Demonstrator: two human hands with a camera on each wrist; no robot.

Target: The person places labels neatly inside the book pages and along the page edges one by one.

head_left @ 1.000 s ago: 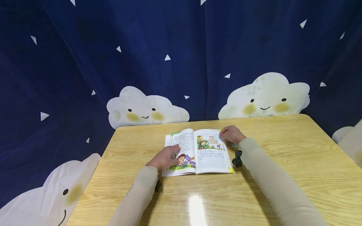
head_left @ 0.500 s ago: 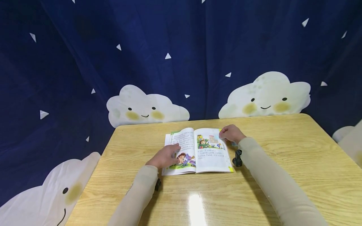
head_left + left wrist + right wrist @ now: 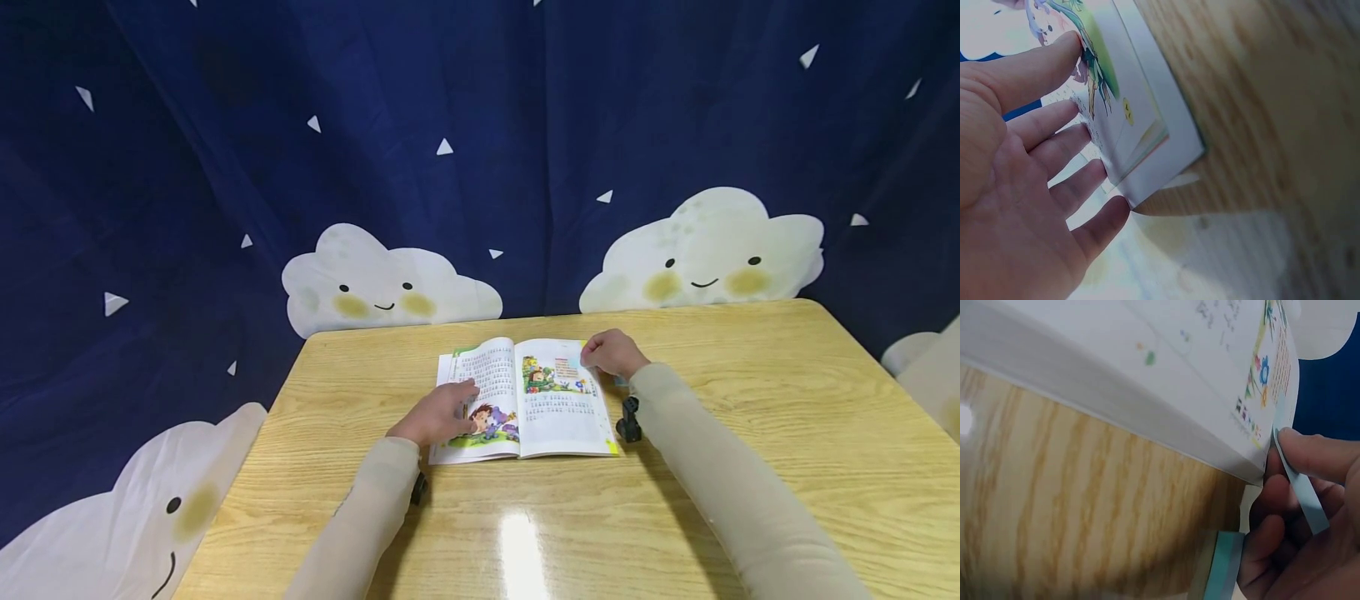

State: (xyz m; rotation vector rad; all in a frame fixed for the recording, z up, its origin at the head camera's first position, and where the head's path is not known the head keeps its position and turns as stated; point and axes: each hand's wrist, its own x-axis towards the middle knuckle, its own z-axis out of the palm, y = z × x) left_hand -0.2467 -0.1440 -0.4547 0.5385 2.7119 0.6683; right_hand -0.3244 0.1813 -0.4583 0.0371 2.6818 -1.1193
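Note:
An illustrated book [image 3: 566, 433] lies open on the table, text and coloured pictures on both pages. My left hand [image 3: 437, 414] rests on the left page with its fingers spread; in the left wrist view the fingertips touch the page and its outer edge. At the upper outer edge of the right page, my right hand [image 3: 615, 353] pinches a pale blue sticky note [image 3: 1311, 506]. One end of the note lies over the page, the other sticks out toward the palm. Beneath the curled fingers is a small block of coloured sticky notes [image 3: 1222, 565], mostly hidden in the head view.
The wooden table [image 3: 765, 400] extends on all sides of the book. Behind it hangs a dark blue curtain [image 3: 420, 100] with white clouds and triangles. Small black wrist cameras [image 3: 629, 419] sit under the sleeves.
Both hands stay in nearly the same place on the book. The blue note beside my right fingertips shows less distinctly than a second ago. The head view has tilted slightly.

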